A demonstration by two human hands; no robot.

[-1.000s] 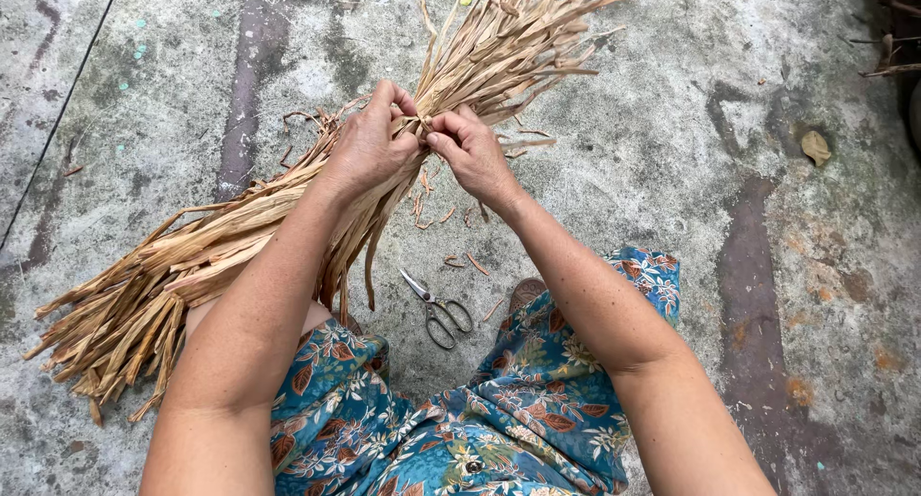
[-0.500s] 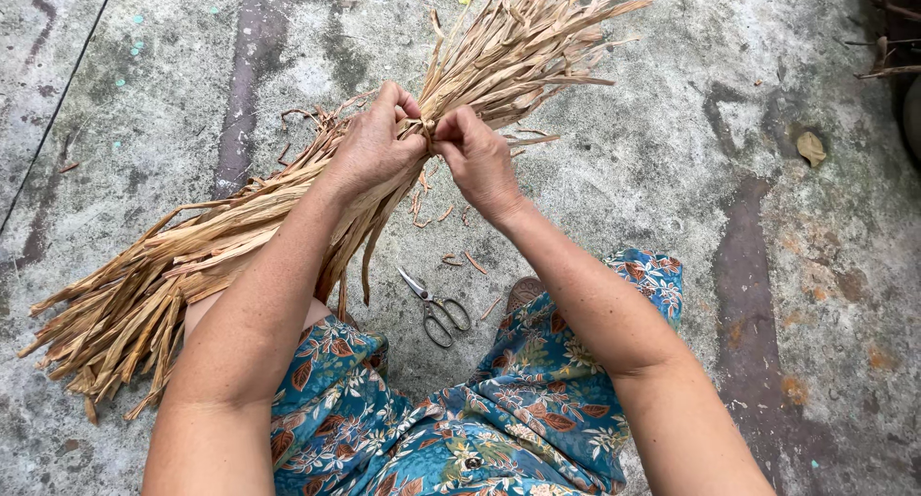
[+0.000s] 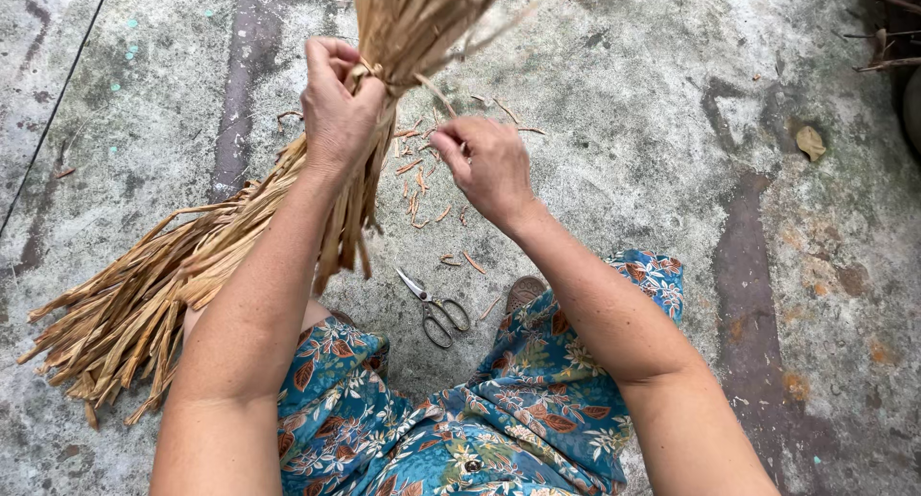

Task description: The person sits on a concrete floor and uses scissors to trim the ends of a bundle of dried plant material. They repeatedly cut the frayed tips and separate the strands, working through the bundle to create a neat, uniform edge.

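Since the earlier frame my right hand (image 3: 489,165) came off the dried-leaf bundle (image 3: 240,237), pinching a thin strand (image 3: 436,93). My left hand (image 3: 336,112) was closed around the bundle's tied neck, far left of the scissors (image 3: 434,307) on the concrete floor (image 3: 672,103).

Soft, even daylight; faint shadows on concrete floor (image 3: 624,93); sharp focus, slight motion blur at top edge.

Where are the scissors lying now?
The scissors lie on the concrete floor at lower centre, below the right hand, just ahead of the floral clothing.
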